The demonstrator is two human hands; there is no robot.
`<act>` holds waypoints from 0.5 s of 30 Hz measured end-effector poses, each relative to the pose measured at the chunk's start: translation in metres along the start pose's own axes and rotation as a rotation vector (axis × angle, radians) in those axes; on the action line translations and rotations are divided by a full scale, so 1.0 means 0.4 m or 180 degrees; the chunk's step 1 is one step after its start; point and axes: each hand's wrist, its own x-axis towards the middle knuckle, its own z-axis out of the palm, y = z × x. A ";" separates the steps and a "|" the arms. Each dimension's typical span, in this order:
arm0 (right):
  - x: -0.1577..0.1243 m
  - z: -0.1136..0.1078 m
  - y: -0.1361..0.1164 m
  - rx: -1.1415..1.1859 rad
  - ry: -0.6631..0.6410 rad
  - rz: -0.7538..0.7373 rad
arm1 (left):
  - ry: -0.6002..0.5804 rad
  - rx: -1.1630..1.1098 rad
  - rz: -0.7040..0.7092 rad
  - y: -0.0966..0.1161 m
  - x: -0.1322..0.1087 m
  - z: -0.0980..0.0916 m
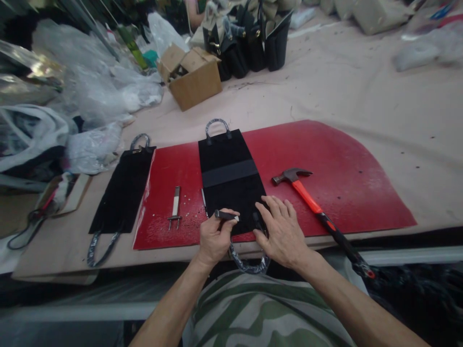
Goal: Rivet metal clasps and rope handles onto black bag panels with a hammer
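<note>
My left hand point(217, 237) is closed around a short dark pen-like tool point(224, 215), whose pale end points right over the lower part of a black bag panel point(231, 156). My right hand point(282, 233) rests with fingers spread on the panel's lower right edge, beside an end of the near handle. That plastic-wrapped handle point(249, 266) hangs over the table edge towards me, and a second wrapped handle point(217, 123) stands at the panel's far end. A thin silver-grey stick point(204, 201) lies along the panel's left side.
Under the panel is a red mat point(336, 164). A claw hammer point(307, 193) lies right of my hand, a metal pronged tool point(175, 207) to the left. Another black panel point(125, 193) overlaps the mat's left edge. Behind stand a cardboard box point(197, 89) and several black bags point(277, 46).
</note>
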 end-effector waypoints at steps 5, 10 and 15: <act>0.000 -0.002 -0.002 0.0015 -0.0023 0.0018 | -0.0048 -0.0033 -0.0014 -0.004 0.003 0.008; -0.001 0.000 0.000 0.0025 0.0022 0.0026 | -0.0046 -0.0054 0.0046 0.001 0.009 0.011; 0.001 0.001 -0.003 0.0029 0.0042 0.0000 | -0.0113 0.0300 0.0322 0.009 0.014 0.021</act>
